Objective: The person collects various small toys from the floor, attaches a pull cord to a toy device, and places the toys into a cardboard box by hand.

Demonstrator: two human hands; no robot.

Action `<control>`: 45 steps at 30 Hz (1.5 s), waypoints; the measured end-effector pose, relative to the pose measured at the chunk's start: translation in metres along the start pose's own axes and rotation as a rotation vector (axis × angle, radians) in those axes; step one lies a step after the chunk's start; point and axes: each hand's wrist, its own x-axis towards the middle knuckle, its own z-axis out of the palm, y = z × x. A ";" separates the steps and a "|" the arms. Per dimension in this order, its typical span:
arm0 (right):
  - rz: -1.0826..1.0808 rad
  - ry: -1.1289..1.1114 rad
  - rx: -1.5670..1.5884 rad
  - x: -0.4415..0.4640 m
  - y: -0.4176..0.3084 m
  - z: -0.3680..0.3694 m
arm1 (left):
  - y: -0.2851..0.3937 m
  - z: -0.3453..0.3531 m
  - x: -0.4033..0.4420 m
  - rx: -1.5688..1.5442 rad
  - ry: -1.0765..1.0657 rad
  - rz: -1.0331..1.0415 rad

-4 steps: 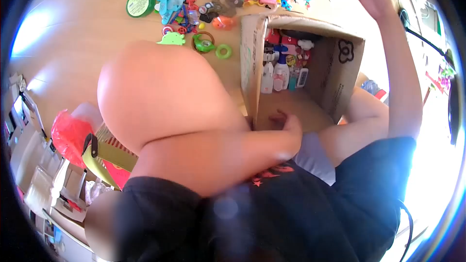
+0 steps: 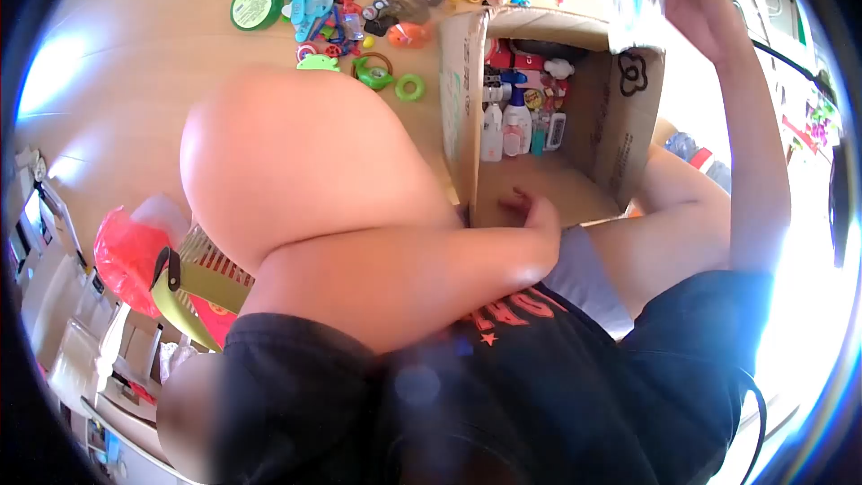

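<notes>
My right hand [image 2: 699,4] is raised at the top right, its fingers closed around a clear plastic item with light blue parts [image 2: 636,0]. Motion blurs that item, and I cannot make out its exact kind. It hangs in front of the far right corner of a cardboard box [image 2: 460,112]. My left hand [image 2: 536,211] rests at the box's near edge, fingers loosely apart and nothing in them. Inside the box, a white bottle [image 2: 491,133], a blue-topped spray bottle [image 2: 517,121], a small pink bottle [image 2: 511,137] and other small items stand along the left side.
Beyond the box, many small toys lie on the wooden floor, among them an orange toy [image 2: 409,34] and a green ring [image 2: 409,87]. A round green tub [image 2: 257,6] stands at their left. A red plastic bag [image 2: 130,256] and a yellow-green basket [image 2: 202,283] are at my left.
My right hand has come slightly nearer, bringing the clear and blue item over the box's far right corner. My left hand has barely moved.
</notes>
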 end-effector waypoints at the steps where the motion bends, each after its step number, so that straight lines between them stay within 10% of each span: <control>1: 0.066 -0.092 -0.117 -0.016 0.009 -0.001 | 0.008 -0.002 -0.009 -0.016 0.015 -0.005; 15: 0.526 0.605 0.470 -0.093 0.293 0.066 | -0.007 -0.015 -0.066 -0.104 0.073 -0.049; 22: 0.737 0.567 0.909 -0.082 0.382 0.061 | -0.018 -0.024 -0.076 -0.095 -0.002 0.045; 25: 0.908 0.474 0.844 -0.083 0.391 0.053 | -0.019 -0.025 -0.073 -0.155 -0.009 0.012; 28: 0.880 0.374 -0.353 -0.086 0.341 0.071 | -0.023 -0.026 -0.070 -0.155 -0.048 0.051; 31: 0.565 0.565 -0.752 -0.088 0.360 0.075 | -0.022 -0.025 -0.061 -0.071 -0.141 0.123; 45: 0.126 0.933 -0.620 -0.070 0.345 0.084 | -0.024 -0.031 -0.065 -0.097 -0.177 0.115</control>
